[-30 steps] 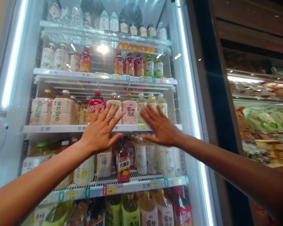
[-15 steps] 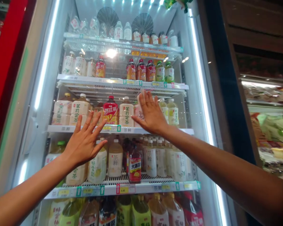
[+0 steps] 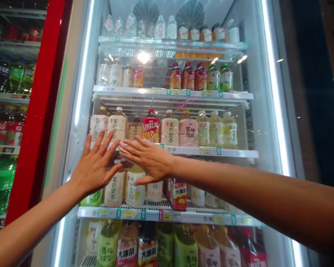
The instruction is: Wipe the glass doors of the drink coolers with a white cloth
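Observation:
My left hand (image 3: 94,167) lies against the glass door (image 3: 143,57) of a lit drinks cooler, its fingers spread and nothing in it. Just right of it, my right hand (image 3: 153,159) is flat to the glass, pressing a thin white cloth or tissue (image 3: 123,149) under its fingers. Only a pale edge of that cloth shows; the palm hides the rest. Behind the glass, both hands partly cover bottled teas, among them a red-labelled bottle (image 3: 151,126) and a pale bottle (image 3: 136,189).
Shelves (image 3: 211,151) of bottles fill the cooler behind the door. Bright light strips (image 3: 275,85) run down both sides. On the left, past a red frame (image 3: 41,92), stands another cooler with green soda bottles (image 3: 1,185). A dark panel (image 3: 308,92) borders the right.
My right hand has swept left and down across the glass with the white cloth, ending beside my left hand. The left hand stays about where it was; the view has turned left.

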A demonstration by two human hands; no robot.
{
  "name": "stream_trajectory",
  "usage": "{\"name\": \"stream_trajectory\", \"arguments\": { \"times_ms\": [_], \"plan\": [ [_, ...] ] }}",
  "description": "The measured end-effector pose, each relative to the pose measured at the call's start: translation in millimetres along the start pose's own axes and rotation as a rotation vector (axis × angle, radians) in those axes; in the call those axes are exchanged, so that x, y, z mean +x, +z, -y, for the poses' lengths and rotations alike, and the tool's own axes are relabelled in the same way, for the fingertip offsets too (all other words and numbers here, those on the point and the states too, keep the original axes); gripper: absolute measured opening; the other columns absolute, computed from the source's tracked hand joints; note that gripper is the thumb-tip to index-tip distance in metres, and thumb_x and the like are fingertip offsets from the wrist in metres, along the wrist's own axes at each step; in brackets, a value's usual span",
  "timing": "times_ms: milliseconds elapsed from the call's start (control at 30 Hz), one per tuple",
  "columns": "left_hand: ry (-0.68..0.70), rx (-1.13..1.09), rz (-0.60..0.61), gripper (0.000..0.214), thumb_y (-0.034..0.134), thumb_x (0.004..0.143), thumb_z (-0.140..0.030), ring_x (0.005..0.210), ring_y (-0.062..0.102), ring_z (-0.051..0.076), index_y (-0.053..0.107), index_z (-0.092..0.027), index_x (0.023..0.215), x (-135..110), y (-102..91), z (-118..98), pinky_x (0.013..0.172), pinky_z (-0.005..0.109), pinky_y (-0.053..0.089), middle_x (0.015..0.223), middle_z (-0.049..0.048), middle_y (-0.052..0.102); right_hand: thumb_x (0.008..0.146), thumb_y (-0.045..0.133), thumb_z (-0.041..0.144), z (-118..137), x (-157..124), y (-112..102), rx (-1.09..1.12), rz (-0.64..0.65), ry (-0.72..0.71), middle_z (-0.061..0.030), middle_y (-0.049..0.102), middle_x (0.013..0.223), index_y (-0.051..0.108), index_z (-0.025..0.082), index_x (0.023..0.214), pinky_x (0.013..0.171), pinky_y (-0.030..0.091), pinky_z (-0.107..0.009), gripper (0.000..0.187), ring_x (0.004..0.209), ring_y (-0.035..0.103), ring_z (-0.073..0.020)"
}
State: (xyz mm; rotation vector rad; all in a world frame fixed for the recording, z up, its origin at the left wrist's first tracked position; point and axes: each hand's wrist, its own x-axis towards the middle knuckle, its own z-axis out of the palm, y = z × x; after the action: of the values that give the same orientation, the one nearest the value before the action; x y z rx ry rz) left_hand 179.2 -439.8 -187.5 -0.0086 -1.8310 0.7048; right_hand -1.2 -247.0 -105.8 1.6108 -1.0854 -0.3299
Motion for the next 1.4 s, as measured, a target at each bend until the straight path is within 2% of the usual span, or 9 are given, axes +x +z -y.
{"name": "stream_trajectory", "arguments": {
  "times_ms": [67, 200, 400, 500, 633, 833, 1000, 1200, 1400],
  "plan": [
    [-0.006, 0.015, 0.006, 0.081, 0.041, 0.100, -0.058, 0.162, 0.003, 0.030, 0.000, -0.032, 0.165, -7, -2.3, 4, 0.130, 0.060, 0.002, 0.175, 0.0077, 0.010, 0.091, 0.037, 0.082, -1, 9, -1, 0.007, 0.016, -0.010, -0.0128, 0.019, 0.173, 0.023, 0.013, 0.162, 0.132, 0.004, -0.051, 0.100, 0.161, 0.010, -0.0284],
    [-0.027, 0.033, 0.023, 0.081, 0.040, 0.101, -0.059, 0.162, 0.005, 0.028, -0.001, -0.032, 0.165, -16, -4.6, 9, 0.131, 0.059, 0.002, 0.174, 0.0066, 0.013, 0.091, 0.035, 0.082, -20, 27, -9, -0.010, -0.065, 0.458, -0.0189, 0.009, 0.173, 0.016, 0.008, 0.163, 0.131, 0.003, -0.058, 0.105, 0.161, 0.004, -0.0351],
    [-0.058, 0.039, -0.001, 0.079, 0.035, 0.102, -0.057, 0.162, 0.005, 0.030, -0.004, -0.027, 0.165, -17, 2.0, 12, 0.130, 0.058, 0.002, 0.174, 0.0099, 0.014, 0.089, 0.035, 0.085, 17, 12, 3, -0.034, 0.015, -0.032, -0.0130, 0.020, 0.172, 0.025, 0.012, 0.162, 0.133, 0.005, -0.049, 0.103, 0.161, 0.012, -0.0268],
    [-0.078, 0.023, 0.002, 0.080, 0.034, 0.102, -0.059, 0.162, 0.005, 0.031, -0.003, -0.027, 0.165, -17, 7.3, 8, 0.130, 0.059, 0.002, 0.174, 0.0109, 0.013, 0.094, 0.031, 0.080, -2, -6, 1, -0.039, -0.039, 0.180, -0.0137, 0.017, 0.173, 0.019, 0.012, 0.163, 0.131, 0.006, -0.055, 0.098, 0.161, 0.009, -0.0289],
    [-0.055, -0.021, 0.021, 0.084, 0.035, 0.100, -0.064, 0.162, 0.004, 0.030, -0.004, -0.027, 0.165, -14, 10.9, -9, 0.130, 0.059, 0.000, 0.174, 0.0094, 0.013, 0.096, 0.024, 0.078, -13, -41, -4, -0.015, -0.162, 0.571, -0.0142, 0.009, 0.174, 0.005, 0.015, 0.165, 0.128, 0.007, -0.065, 0.094, 0.161, 0.004, -0.0340],
    [0.019, -0.057, -0.001, 0.084, 0.035, 0.100, -0.064, 0.162, 0.003, 0.028, -0.001, -0.026, 0.165, 1, 13.7, -46, 0.131, 0.055, -0.003, 0.174, 0.0076, 0.012, 0.091, 0.035, 0.083, 23, -129, 5, 0.052, -0.015, 0.208, -0.0093, 0.016, 0.173, -0.004, 0.019, 0.166, 0.132, 0.010, -0.054, 0.106, 0.161, 0.011, -0.0286],
    [0.050, -0.079, -0.018, 0.083, 0.033, 0.101, -0.063, 0.162, 0.001, 0.028, -0.002, -0.025, 0.165, 29, 15.9, -83, 0.130, 0.056, -0.002, 0.175, 0.0074, 0.010, 0.099, 0.031, 0.071, -14, -185, -2, -0.090, -0.150, 0.725, -0.0084, -0.013, 0.173, -0.025, 0.025, 0.160, 0.126, 0.011, -0.071, 0.095, 0.160, 0.000, -0.0381],
    [0.090, -0.092, -0.058, 0.084, 0.036, 0.101, -0.061, 0.162, -0.004, 0.027, -0.001, -0.022, 0.165, 64, 25.4, -129, 0.131, 0.055, -0.002, 0.175, 0.0087, 0.011, 0.092, 0.037, 0.081, -3, -232, -5, -0.004, 0.010, 0.464, -0.0021, -0.005, 0.174, -0.018, 0.028, 0.163, 0.131, 0.011, -0.061, 0.104, 0.161, 0.007, -0.0324],
    [0.131, -0.103, -0.058, 0.084, 0.037, 0.101, -0.061, 0.162, -0.001, 0.027, 0.000, -0.021, 0.165, 83, 39.9, -158, 0.131, 0.056, 0.000, 0.174, 0.0091, 0.014, 0.101, 0.023, 0.070, -13, -288, -3, -0.093, -0.182, 0.967, -0.0047, -0.022, 0.171, -0.028, 0.026, 0.159, 0.125, 0.010, -0.073, 0.089, 0.159, -0.005, -0.0389]
  ]
}}
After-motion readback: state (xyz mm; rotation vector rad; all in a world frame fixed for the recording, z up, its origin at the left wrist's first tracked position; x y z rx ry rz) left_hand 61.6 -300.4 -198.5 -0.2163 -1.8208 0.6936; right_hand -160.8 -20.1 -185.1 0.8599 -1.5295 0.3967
